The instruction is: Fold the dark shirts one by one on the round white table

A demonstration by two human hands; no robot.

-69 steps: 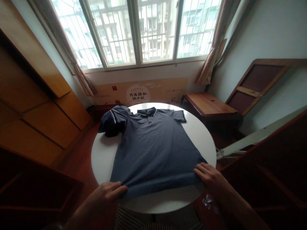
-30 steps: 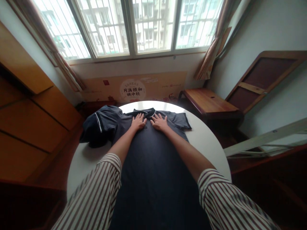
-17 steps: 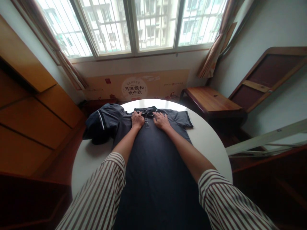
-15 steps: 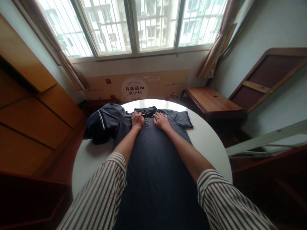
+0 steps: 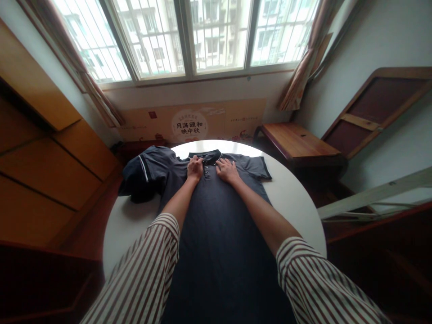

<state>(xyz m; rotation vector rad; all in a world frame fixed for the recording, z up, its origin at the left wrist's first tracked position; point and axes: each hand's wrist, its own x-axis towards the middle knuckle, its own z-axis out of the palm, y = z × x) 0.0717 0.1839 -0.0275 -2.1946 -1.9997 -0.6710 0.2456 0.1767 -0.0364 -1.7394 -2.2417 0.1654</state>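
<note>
A dark grey polo shirt point(image 5: 226, 234) lies front side up over a round white table, its collar point(image 5: 212, 157) at the far end and its hem toward me. My left hand point(image 5: 195, 168) is closed at the left side of the collar, thumb and fingers pinching the fabric there. On the other side of the button placket point(image 5: 207, 171), my right hand point(image 5: 227, 170) rests flat with fingers spread, touching the shirt by the right collar edge. The right sleeve point(image 5: 261, 168) lies flat. At the left is a bunched dark garment with a white stripe point(image 5: 141, 173).
The round white table point(image 5: 300, 216) fills the middle. Beyond it, a printed cardboard panel point(image 5: 243, 112) leans below the barred window. A wooden side table point(image 5: 297, 139) stands at right, and wooden cabinets point(image 5: 40, 175) line the left wall.
My left hand has shifted slightly to the right, and its fingers have drawn together on the collar. My right hand stays in place.
</note>
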